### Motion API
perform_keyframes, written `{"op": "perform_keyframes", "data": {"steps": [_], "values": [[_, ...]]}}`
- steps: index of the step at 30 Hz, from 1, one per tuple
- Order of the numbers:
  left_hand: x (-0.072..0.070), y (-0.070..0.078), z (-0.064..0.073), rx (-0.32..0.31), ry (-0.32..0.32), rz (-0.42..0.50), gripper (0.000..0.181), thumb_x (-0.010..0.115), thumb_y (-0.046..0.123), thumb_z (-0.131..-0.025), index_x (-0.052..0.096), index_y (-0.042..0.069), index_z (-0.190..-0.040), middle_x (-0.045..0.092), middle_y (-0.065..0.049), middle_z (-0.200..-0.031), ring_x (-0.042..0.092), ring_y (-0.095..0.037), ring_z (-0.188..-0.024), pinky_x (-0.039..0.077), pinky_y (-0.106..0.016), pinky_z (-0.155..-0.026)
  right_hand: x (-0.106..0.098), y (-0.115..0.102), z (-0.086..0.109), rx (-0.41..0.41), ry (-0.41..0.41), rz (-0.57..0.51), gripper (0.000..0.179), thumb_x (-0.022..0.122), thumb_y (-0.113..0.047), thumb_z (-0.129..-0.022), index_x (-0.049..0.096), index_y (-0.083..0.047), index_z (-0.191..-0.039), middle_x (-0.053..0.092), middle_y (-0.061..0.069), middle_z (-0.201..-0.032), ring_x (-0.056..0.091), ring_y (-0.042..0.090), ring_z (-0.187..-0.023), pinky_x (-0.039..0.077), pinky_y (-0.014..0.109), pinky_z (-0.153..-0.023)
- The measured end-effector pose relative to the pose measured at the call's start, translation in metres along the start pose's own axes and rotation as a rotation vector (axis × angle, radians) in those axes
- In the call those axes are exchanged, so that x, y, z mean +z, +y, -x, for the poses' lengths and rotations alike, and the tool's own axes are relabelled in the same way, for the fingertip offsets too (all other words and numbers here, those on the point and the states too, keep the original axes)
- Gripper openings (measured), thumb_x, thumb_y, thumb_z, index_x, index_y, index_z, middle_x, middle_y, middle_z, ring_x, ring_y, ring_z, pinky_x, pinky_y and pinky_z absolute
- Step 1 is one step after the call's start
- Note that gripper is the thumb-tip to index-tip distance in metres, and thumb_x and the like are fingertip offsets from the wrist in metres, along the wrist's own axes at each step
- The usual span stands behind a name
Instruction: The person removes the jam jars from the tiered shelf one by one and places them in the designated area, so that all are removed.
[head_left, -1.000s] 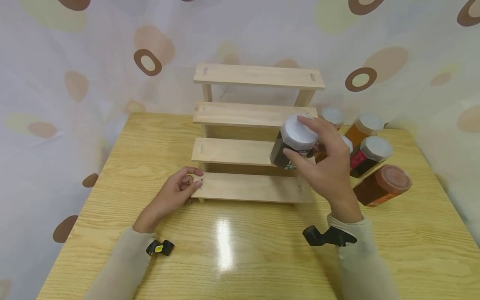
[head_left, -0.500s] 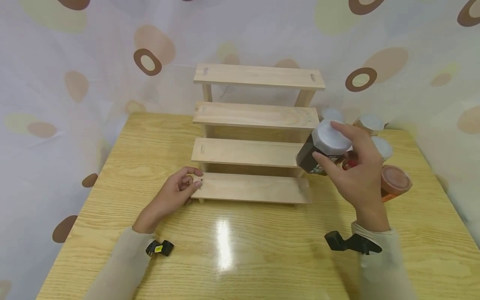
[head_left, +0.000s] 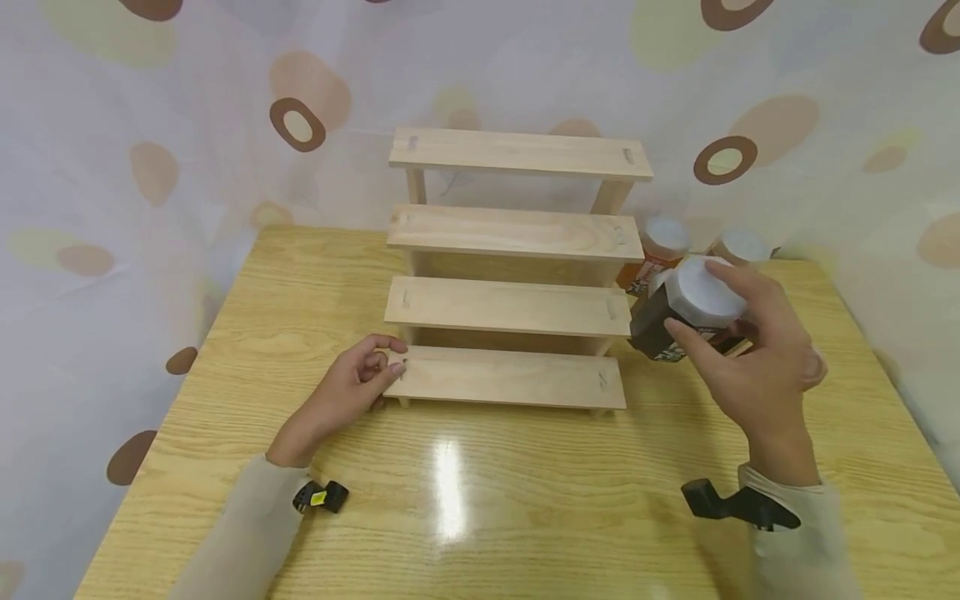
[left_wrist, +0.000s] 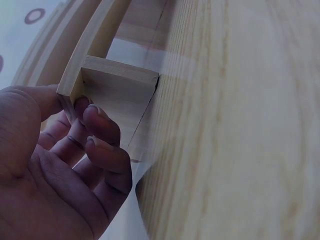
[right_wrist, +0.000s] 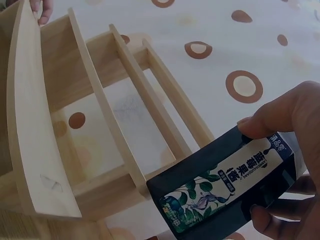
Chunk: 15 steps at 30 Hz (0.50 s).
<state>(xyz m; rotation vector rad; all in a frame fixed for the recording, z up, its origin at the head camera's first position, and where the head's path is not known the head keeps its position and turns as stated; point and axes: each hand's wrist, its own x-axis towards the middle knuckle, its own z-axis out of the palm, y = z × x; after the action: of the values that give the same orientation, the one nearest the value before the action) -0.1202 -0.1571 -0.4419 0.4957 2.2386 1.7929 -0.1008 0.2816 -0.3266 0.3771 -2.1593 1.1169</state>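
A dark jar (head_left: pixel 654 327) with a white lid and a blueberry-pictured label (right_wrist: pixel 210 190) is held off the table, tilted, in my right hand (head_left: pixel 765 358). Thumb and fingers grip it from opposite sides near the lid. It is just right of a four-tier wooden step rack (head_left: pixel 510 304); whether they touch I cannot tell. At the rack's front left corner my left hand (head_left: pixel 352 379) pinches the end of the lowest board (left_wrist: pixel 75 85) between thumb and fingers. The other fingers of that hand (left_wrist: pixel 65 165) curl underneath.
Behind the right hand stand more jars: one with an orange label (head_left: pixel 651 265) beside the rack and a pale-lidded one (head_left: pixel 741 245) farther right. A reddish lid (head_left: pixel 814 368) is mostly hidden by the hand. Patterned cloth (head_left: pixel 480 75) hangs behind the wooden table (head_left: pixel 525 500).
My right hand has carried the dark jar rightward and slightly toward me, from over the rack to beside its right end. The left hand has stayed at the rack's corner.
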Motion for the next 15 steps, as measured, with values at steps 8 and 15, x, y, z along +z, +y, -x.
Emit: {"op": "perform_keyframes", "data": {"steps": [8,15], "values": [[-0.001,-0.002,0.0,0.012,0.001,0.001,0.025,0.058,0.007,-0.107,0.055,-0.002,-0.13,0.047,-0.005,-0.071,0.043,-0.01,-0.053,0.043,-0.024,-0.051,-0.009,0.008,0.006,0.016,0.009,-0.026,0.067,0.082,0.02,-0.066,0.066,0.006,-0.13,0.064,0.006,-0.13,0.056,0.013,-0.097,0.042,0.007,-0.057],[0.001,-0.001,0.0,0.014,0.001,0.002,0.025,0.058,0.006,-0.106,0.055,-0.002,-0.129,0.046,-0.005,-0.071,0.043,-0.01,-0.053,0.044,-0.024,-0.051,-0.012,0.013,0.014,0.039,0.011,0.059,0.067,0.084,0.019,-0.066,0.068,0.003,-0.13,0.066,0.005,-0.122,0.055,0.005,-0.085,0.042,0.005,-0.061]]}}
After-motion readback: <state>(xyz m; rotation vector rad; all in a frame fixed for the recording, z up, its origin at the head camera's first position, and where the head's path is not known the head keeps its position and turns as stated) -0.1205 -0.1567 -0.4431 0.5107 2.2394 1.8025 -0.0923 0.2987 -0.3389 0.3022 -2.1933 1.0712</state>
